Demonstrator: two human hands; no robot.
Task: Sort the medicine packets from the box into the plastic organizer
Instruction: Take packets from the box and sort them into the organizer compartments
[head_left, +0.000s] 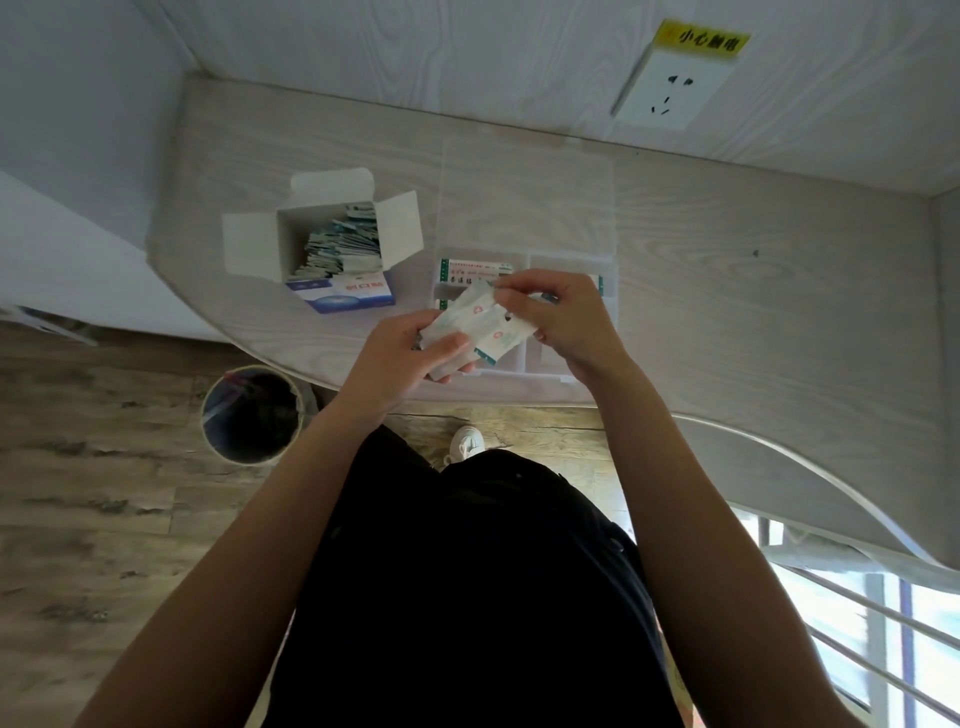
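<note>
An open white and blue cardboard box sits on the table, with several medicine packets stacked inside it. To its right lies the clear plastic organizer with its lid open, and a green-edged packet rests in a far compartment. Over the organizer's near left part, my left hand grips a small bundle of white packets. My right hand pinches the top edge of one packet from that bundle. The compartments under my hands are hidden.
The pale wood-grain table stands against a wall with a socket under a yellow label. A round waste bin stands on the floor at the near left. A metal railing runs at the lower right.
</note>
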